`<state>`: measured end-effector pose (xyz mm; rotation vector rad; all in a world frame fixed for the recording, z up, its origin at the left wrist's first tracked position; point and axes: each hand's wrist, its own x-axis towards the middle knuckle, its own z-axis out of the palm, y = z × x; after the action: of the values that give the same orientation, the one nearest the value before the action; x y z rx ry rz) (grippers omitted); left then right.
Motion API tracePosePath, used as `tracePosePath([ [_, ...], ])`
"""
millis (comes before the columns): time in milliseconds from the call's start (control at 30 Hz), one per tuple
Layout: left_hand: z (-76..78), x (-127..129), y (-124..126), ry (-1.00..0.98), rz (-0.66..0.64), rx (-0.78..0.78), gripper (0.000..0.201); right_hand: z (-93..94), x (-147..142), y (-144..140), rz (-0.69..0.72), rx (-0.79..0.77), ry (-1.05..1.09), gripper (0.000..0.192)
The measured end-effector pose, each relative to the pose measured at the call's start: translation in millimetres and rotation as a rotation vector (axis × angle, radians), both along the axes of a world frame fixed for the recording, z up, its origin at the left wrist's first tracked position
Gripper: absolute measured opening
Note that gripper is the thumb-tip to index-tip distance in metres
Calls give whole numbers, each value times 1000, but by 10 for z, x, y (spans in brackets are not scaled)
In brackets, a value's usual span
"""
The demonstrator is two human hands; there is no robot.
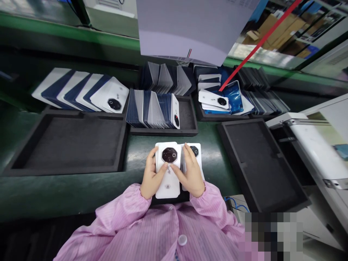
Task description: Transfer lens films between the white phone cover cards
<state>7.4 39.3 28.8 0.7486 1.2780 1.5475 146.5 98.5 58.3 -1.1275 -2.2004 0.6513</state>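
Observation:
A small stack of white phone back covers (168, 185) stands in front of my chest, its top one showing a dark octagonal camera window and faint printed marks. My left hand (152, 174) grips the stack's left edge, thumb lying on the top cover. From the right, my right hand (191, 174) holds the same stack with its thumb on the front and its fingers along the right edge. Partly hidden by that hand is a second white phone back cover (199, 152), also with a dark camera window.
Beyond my hands, a black foam tray (190, 132) holds a tight row of covers (152, 108). More white covers (108, 92) lean at the left behind another black tray (67, 170). A third tray (261, 159) lies at right, near a white machine (312, 145). A red strip (261, 43) slants overhead.

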Motion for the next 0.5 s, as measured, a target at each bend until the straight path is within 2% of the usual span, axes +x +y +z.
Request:
tracePosePath([
  [133,5,-7,16,-153,-32,-18,61,18,2,19,-35,-92,121,29],
  [200,4,-13,25,-210,-2,-15,60,34,29,30,-93,-154,242,19],
  [300,8,-22,31,-230,62,-27,60,66,151,76,-297,-221,485,20],
  [367,16,-28,30,-237,81,-38,60,88,283,130,-399,-240,560,28],
  [433,23,-32,27,-241,78,-45,59,90,427,189,-414,-260,467,34],
  [500,29,-33,24,-236,77,-48,57,52,552,236,-393,-265,254,35],
])
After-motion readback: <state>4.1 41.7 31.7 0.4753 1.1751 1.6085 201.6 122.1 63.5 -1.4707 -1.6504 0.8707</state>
